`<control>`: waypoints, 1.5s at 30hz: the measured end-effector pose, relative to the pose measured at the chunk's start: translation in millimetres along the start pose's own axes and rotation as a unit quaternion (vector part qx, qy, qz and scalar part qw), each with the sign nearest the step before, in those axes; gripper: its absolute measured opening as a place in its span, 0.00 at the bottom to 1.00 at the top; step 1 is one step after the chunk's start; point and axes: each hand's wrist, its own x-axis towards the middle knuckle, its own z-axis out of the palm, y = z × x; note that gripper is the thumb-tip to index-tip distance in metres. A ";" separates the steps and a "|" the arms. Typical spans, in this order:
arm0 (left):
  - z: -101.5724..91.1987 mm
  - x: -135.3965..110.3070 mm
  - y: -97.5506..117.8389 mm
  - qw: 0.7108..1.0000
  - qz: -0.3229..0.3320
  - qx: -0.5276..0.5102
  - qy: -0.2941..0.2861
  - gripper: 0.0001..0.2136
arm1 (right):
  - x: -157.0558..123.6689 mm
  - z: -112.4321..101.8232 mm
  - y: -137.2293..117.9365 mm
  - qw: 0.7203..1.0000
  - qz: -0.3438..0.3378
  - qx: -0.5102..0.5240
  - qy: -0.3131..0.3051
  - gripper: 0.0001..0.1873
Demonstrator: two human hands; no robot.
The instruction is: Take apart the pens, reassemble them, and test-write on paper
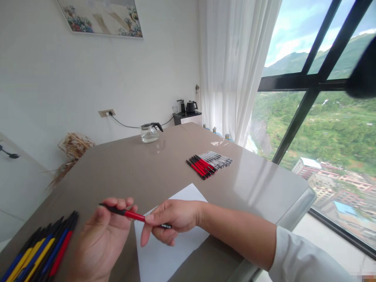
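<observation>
A red pen (pixel 135 216) with black ends is held between my two hands above a white sheet of paper (pixel 188 246). My left hand (pixel 102 239) pinches its black end at the left between thumb and fingers. Closed around the other end is my right hand (pixel 167 221), its thumb on the red barrel and a black tip sticking out past the fingers. To the left of my left hand lies a bunch of blue, yellow, black and red pens (pixel 44 250), partly cut off by the frame edge.
Farther back on the brown table (pixel 123 168) lie a row of red pens (pixel 201 166) and clear pens (pixel 217 158) side by side. White scraps (pixel 219 143) lie beyond them. A glass pot (pixel 149 133) with a black handle stands near the far edge. A window is at right.
</observation>
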 end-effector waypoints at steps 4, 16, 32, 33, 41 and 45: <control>4.7 0.3 -0.2 0.999 0.024 0.022 0.011 0.07 | 5.1 -0.7 4.4 0.991 -0.047 -0.085 0.089 0.14; -5.0 8.4 -10.7 0.993 -0.004 -0.018 0.121 0.06 | 15.3 0.9 14.6 0.936 -0.035 -0.238 0.257 0.24; -11.0 7.2 -15.2 0.990 -0.027 -0.030 0.134 0.08 | 23.1 4.5 19.2 0.946 0.002 -0.187 0.266 0.18; -11.4 7.6 -15.3 0.990 -0.028 -0.031 0.133 0.08 | 23.1 4.5 18.5 0.951 0.003 -0.177 0.255 0.19; -13.0 8.1 -15.0 0.990 -0.033 -0.028 0.134 0.08 | 24.3 3.4 16.7 0.944 0.011 -0.187 0.271 0.14; -11.4 7.9 -17.0 0.990 -0.038 -0.026 0.132 0.08 | 26.0 3.6 18.1 0.932 0.012 -0.187 0.311 0.11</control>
